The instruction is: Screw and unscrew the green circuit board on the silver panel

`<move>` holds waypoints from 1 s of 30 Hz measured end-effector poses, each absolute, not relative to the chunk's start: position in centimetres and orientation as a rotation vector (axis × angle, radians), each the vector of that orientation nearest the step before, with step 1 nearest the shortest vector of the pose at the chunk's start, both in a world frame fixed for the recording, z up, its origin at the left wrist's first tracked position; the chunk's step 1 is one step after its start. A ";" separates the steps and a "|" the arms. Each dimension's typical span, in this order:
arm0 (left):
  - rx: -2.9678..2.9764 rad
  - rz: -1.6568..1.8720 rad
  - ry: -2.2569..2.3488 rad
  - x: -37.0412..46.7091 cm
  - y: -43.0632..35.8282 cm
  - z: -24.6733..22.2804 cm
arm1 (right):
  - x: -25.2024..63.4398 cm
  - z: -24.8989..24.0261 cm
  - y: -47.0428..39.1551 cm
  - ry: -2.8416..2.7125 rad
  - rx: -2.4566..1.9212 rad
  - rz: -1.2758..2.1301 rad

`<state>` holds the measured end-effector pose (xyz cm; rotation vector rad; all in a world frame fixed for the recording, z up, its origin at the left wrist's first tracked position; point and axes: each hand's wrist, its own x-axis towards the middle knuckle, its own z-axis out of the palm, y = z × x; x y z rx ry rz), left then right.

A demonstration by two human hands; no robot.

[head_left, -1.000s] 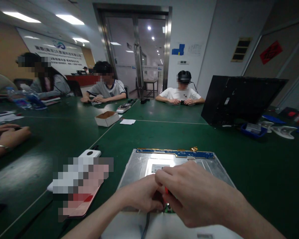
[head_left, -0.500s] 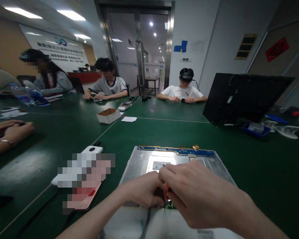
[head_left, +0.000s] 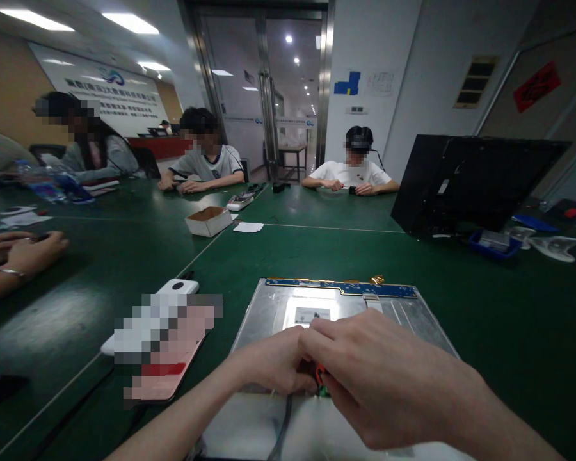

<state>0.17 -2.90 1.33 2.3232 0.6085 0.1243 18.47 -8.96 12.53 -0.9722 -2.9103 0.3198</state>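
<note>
A silver metal panel with a blue circuit strip along its far edge lies flat on the green table in front of me. My left hand and my right hand meet over its near edge, fingers pinched together on a small red and green part. A grey cable runs from under my hands toward me over a white sheet. What exactly each hand grips is hidden by the fingers.
A phone and a white power bank lie to my left. A black screen panel stands tilted at the right, a blue tray beside it. A small open box sits mid-table. Three people sit across; another person's hands rest at the left.
My hands have stayed together over the panel's near edge, shifting slightly. The camera view has tilted a little, so everything sits slightly higher in the frame.
</note>
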 end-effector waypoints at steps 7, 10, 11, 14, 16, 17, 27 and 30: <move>2.287 0.222 0.544 0.3 -3.1 1.5 | 18.3 11.4 -8.8 -2.866 -1.042 0.194; 2.303 0.212 0.528 0.3 -3.0 1.1 | 18.6 11.5 -8.7 -2.849 -1.013 0.215; 2.307 0.191 0.537 0.3 -2.9 0.9 | 18.7 11.7 -8.7 -2.842 -0.989 0.236; 2.318 0.138 0.573 0.0 -2.9 0.3 | 18.9 12.0 -8.6 -2.834 -0.956 0.282; 2.323 0.115 0.586 -0.1 -2.9 0.2 | 18.9 12.1 -8.5 -2.834 -0.967 0.288; 2.324 0.105 0.586 -0.1 -2.8 0.2 | 18.8 12.0 -8.4 -2.830 -0.982 0.280; 2.370 0.113 0.538 0.0 -2.5 0.2 | 18.7 12.1 -8.5 -2.853 -1.017 0.291; 2.352 0.096 0.585 -0.1 -2.6 -0.1 | 18.7 12.4 -8.5 -2.890 -0.986 0.342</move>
